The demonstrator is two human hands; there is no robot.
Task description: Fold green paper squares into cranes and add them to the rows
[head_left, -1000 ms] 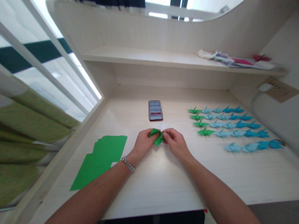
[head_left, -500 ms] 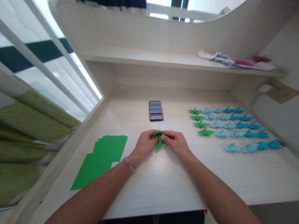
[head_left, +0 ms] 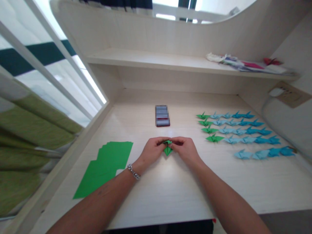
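A small folded green origami paper [head_left: 167, 150] is pinched between both hands above the middle of the desk, its pointed end toward me. My left hand [head_left: 154, 149] grips its left side with thumb and fingers. On the right side, my right hand [head_left: 184, 147] holds it the same way. The fingertips cover the upper part of the paper. A stack of green paper sheets [head_left: 104, 169] lies fanned out left of my left hand, partly behind my forearm. Rows of folded paper cranes, with a green crane [head_left: 214, 138] nearest my right hand, stand to the right.
A phone [head_left: 162, 115] lies beyond my hands. Light blue cranes [head_left: 248, 139] and darker blue cranes [head_left: 268, 139] fill the right side. Papers [head_left: 251, 64] rest on the shelf [head_left: 151, 61]. A cable runs from a wall socket [head_left: 292, 94].
The folded paper has turned and flattened between my fingers, now showing a narrower diamond shape with a centre crease. Both hands have shifted slightly; nothing else has moved.
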